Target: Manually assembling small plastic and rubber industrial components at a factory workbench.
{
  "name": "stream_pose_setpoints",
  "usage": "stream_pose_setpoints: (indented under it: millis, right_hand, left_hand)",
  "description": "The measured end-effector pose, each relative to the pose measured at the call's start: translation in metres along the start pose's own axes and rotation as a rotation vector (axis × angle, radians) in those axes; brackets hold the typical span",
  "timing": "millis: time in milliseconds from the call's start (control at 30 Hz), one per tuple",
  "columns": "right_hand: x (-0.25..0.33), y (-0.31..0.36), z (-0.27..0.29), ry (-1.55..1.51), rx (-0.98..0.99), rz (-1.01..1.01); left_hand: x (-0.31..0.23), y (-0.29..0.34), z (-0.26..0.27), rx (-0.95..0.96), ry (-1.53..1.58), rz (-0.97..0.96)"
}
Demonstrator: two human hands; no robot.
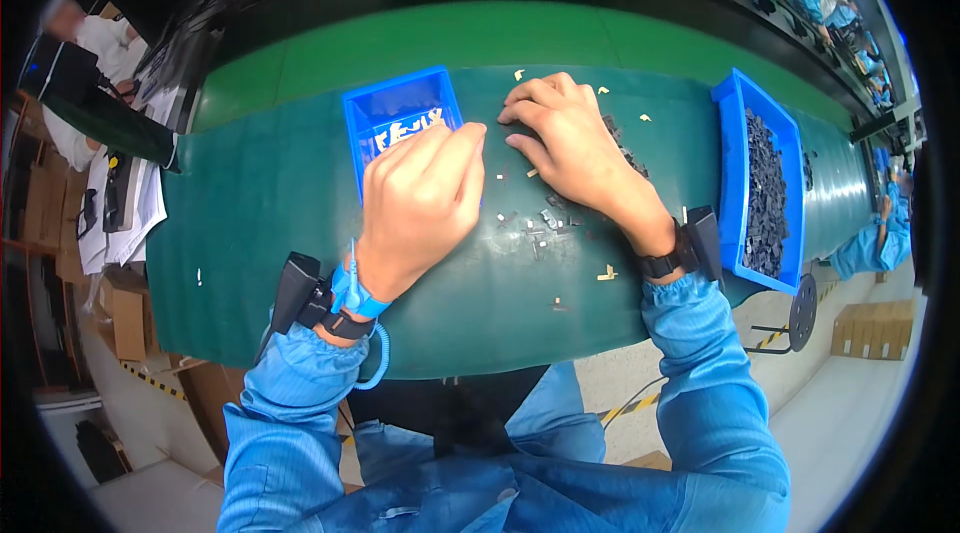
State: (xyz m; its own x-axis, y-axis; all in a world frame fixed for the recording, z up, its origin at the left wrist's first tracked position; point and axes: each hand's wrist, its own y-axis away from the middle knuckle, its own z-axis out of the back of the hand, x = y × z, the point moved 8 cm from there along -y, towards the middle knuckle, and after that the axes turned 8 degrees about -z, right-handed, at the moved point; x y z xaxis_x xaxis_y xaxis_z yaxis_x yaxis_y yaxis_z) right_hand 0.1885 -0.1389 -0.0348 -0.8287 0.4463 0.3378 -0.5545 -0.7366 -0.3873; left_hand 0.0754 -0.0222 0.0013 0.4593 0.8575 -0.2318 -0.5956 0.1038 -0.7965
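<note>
My left hand (420, 198) is a closed fist, knuckles up, over the near part of a small blue bin (400, 88). Whatever its fingers hold, if anything, is hidden. Cream-coloured small parts (408, 129) lie inside that bin. To the right, my right hand (565, 138) rests low over the green mat with bent fingers, and a gap shows between thumb and forefinger. Just beyond its wrist side is a strip of small black pieces (626, 148), partly covered by the hand. Small black and clear bits (548, 221) are scattered on the mat between my hands.
A larger blue bin (735, 183) full of black pieces (765, 193) stands at the right. Loose cream parts (607, 274) dot the green mat (260, 233). A coiled blue cord (378, 363) hangs from my left wrist. Papers (140, 208) lie at far left. Other people work farther off.
</note>
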Motion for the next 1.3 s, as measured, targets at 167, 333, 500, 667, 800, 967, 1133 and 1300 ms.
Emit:
stream_pose_setpoints:
  millis: [167,333,500,667,800,967,1133,1300]
  right_hand:
    - [-0.001,-0.001,0.000,-0.019,-0.007,-0.033]
    - [-0.003,-0.002,-0.003,-0.031,-0.016,-0.031]
    - [-0.001,-0.002,-0.005,-0.049,0.009,-0.038]
    - [0.001,-0.003,-0.004,-0.042,0.012,-0.038]
    - [0.003,-0.001,-0.006,-0.022,0.030,-0.053]
    - [0.003,0.000,-0.009,-0.035,0.039,-0.032]
    - [0.006,-0.003,-0.009,-0.047,0.042,-0.020]
    - [0.009,-0.002,-0.004,-0.082,0.039,-0.001]
  left_hand:
    - [-0.002,0.000,0.001,-0.006,-0.008,-0.019]
    - [-0.003,0.001,0.000,0.004,0.000,-0.020]
    - [-0.002,0.002,-0.002,0.007,0.006,-0.021]
    - [-0.001,0.004,-0.002,0.009,0.005,-0.036]
    - [0.000,0.005,-0.003,0.020,0.018,-0.012]
    - [0.000,0.005,-0.003,0.007,0.017,-0.022]
    - [0.002,0.005,-0.002,0.013,0.012,-0.012]
    - [0.000,0.003,-0.001,-0.022,0.008,-0.040]
